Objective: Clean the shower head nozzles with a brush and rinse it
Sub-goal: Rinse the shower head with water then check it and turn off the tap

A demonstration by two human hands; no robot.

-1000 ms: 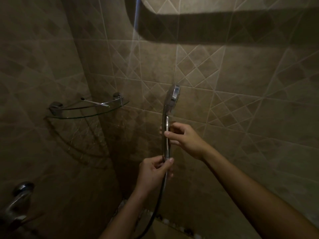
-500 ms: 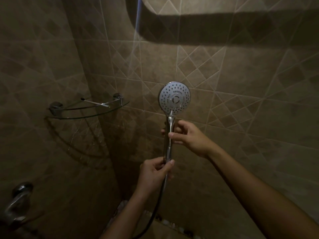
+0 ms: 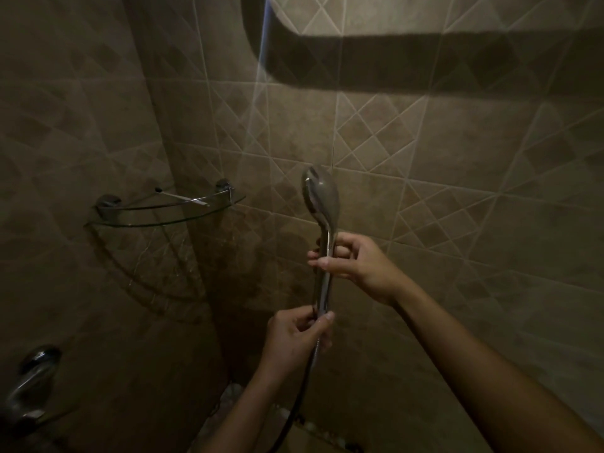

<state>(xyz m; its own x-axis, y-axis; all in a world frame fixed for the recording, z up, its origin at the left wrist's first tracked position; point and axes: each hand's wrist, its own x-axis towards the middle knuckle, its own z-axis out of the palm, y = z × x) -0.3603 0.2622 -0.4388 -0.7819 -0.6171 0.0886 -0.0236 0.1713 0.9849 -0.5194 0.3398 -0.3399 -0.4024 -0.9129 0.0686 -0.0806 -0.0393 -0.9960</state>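
A chrome hand-held shower head stands upright in front of the tiled corner, its smooth back turned toward me and its nozzle face pointing left and away. My right hand grips the upper part of the handle. My left hand pinches the bottom of the handle where the dark hose joins and hangs down. No brush is in view.
A glass corner shelf with chrome brackets is fixed on the walls to the left. A chrome tap lever sticks out at the lower left. Brown patterned tiles cover both walls; pale pebbles show on the floor below.
The shower head has been twisted about its handle: its nozzle face showed toward me half a second ago, and its back shows now. Both hands stay at the same places on the handle.
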